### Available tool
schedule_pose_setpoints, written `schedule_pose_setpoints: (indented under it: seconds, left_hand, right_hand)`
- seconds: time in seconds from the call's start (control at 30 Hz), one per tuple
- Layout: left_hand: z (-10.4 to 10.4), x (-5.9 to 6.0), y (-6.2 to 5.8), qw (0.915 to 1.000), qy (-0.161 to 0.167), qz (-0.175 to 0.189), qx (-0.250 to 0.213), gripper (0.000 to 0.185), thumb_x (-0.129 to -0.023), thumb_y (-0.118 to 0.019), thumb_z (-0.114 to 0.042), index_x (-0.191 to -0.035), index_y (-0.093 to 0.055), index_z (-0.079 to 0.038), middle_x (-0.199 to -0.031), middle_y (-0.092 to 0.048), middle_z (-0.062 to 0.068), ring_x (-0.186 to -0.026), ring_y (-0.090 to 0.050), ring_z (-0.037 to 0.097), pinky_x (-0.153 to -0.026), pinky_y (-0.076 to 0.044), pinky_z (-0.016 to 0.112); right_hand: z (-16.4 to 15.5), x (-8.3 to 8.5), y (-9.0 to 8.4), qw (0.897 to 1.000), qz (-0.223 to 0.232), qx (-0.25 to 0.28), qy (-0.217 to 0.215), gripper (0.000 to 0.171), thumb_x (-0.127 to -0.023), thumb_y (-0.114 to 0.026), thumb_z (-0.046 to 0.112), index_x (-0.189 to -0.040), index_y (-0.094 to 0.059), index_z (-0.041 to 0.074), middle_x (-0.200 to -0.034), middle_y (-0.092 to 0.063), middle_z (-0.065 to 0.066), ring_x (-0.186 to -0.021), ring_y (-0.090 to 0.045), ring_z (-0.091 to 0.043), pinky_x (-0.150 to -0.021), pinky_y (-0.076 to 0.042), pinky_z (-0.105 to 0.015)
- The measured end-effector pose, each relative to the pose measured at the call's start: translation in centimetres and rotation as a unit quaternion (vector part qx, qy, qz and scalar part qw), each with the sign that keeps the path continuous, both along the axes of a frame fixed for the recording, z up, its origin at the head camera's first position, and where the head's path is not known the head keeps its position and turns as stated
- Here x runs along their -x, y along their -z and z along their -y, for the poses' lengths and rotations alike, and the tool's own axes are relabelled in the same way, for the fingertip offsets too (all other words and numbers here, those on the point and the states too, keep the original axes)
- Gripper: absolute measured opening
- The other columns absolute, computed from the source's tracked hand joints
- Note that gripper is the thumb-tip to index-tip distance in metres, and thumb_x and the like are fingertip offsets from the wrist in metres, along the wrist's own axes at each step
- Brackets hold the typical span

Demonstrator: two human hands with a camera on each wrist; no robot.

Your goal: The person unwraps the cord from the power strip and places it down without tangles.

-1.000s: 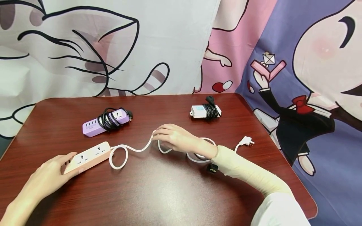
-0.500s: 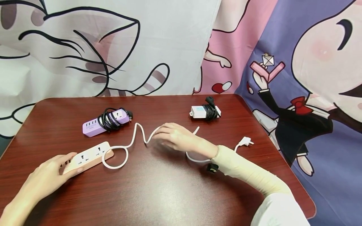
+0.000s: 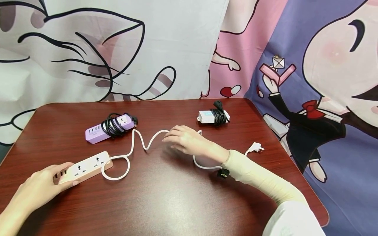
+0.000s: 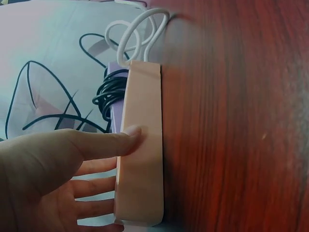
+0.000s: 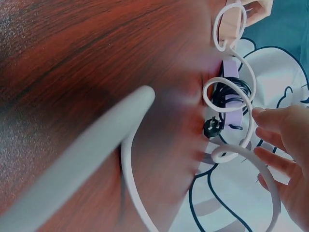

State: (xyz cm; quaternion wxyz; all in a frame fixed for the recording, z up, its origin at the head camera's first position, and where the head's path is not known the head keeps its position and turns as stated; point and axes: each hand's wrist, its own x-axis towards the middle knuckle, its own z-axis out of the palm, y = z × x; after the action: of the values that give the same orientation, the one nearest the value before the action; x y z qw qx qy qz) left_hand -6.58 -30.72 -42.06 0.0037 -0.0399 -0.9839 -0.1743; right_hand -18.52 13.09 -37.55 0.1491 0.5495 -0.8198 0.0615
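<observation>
- Left hand [image 3: 38, 186]: at 8 o'clock on the table [image 3: 177, 203]; grip clasped on the near end of the pink power strip [image 3: 84, 167], thumb along one long side, fingers on the other.
- Pink power strip: lies flat at 9 o'clock, sockets up, long axis slanting toward 2 o'clock.
- White cord [image 3: 138, 141]: leaves the strip's far end, forms one loop beside it, then snakes toward the table's centre.
- Right hand [image 3: 189, 141]: at centre; grip loosely curled on the white cord, fingertips pointing to 9 o'clock.
- White plug [image 3: 256, 148]: cord's free end, at 3 o'clock, flat on the table.
- Purple power strip [image 3: 110, 127]: at 10 o'clock, wrapped in black cord, just beyond the white cord's bend.
- White adapter [image 3: 213, 116]: at 1 o'clock, wrapped in black cord, apart from both hands.
</observation>
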Motion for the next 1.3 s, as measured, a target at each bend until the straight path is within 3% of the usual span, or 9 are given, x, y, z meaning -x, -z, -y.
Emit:
schedule_pose_setpoints:
  seconds: [0.2,0.37,0.53,1.03,1.3]
  left_hand:
    - [0.4,0.0,0.0,0.9999,-0.009,0.012,0.006,0.077,-0.071,-0.078,-0.052,-0.125,-0.058,-0.001,-0.117,-0.055,0.035,-0.093,-0.054,0.050,-0.066,-0.038,0.060]
    - [0.1,0.0,-0.2,1.0000,-0.007,-0.002,0.002,0.072,-0.074,-0.076,-0.051,-0.124,-0.060,-0.002,-0.118,-0.056,0.035,-0.095,-0.054,0.051,-0.068,-0.038,0.062]
    - [-0.4,0.5,-1.3,0.9998,0.000,-0.017,-0.008,0.064,-0.080,-0.072,-0.048,-0.126,-0.059,-0.006,-0.123,-0.056,0.031,-0.101,-0.052,0.052,-0.069,-0.037,0.063]
    - [-2.7,4.1,-4.6,0.9955,0.005,-0.081,-0.050,0.051,-0.087,-0.067,-0.040,-0.125,-0.062,-0.007,-0.123,-0.059,0.029,-0.110,-0.050,0.052,-0.078,-0.036,0.063]
    - [-3.6,6.7,-5.9,0.9915,0.004,-0.107,-0.073,0.045,-0.085,-0.068,-0.030,-0.122,-0.063,-0.006,-0.120,-0.061,0.029,-0.104,-0.054,0.048,-0.077,-0.039,0.060]
  right_hand:
    - [0.0,0.3,-0.6,0.999,0.022,0.023,0.005,0.031,-0.085,-0.072,0.017,-0.116,-0.068,0.016,-0.112,-0.068,0.005,-0.107,-0.057,-0.014,-0.095,-0.044,-0.030]
    - [0.5,0.6,-1.3,0.998,0.046,0.051,0.010,0.025,-0.088,-0.068,0.016,-0.113,-0.069,0.013,-0.108,-0.069,0.002,-0.105,-0.058,-0.015,-0.094,-0.045,-0.029]
    - [1.1,1.3,-2.1,0.993,0.081,0.079,0.031,0.022,-0.089,-0.067,0.017,-0.111,-0.070,0.013,-0.106,-0.069,0.003,-0.102,-0.058,-0.014,-0.091,-0.046,-0.028]
    - [3.6,4.2,-3.8,0.988,0.121,0.051,0.081,0.023,-0.090,-0.066,0.025,-0.112,-0.071,0.018,-0.110,-0.069,0.006,-0.104,-0.056,-0.013,-0.090,-0.046,-0.027]
    - [5.8,5.9,-5.4,0.988,0.119,0.019,0.098,0.023,-0.088,-0.069,0.027,-0.111,-0.071,0.023,-0.109,-0.069,0.008,-0.107,-0.055,-0.012,-0.087,-0.047,-0.029]
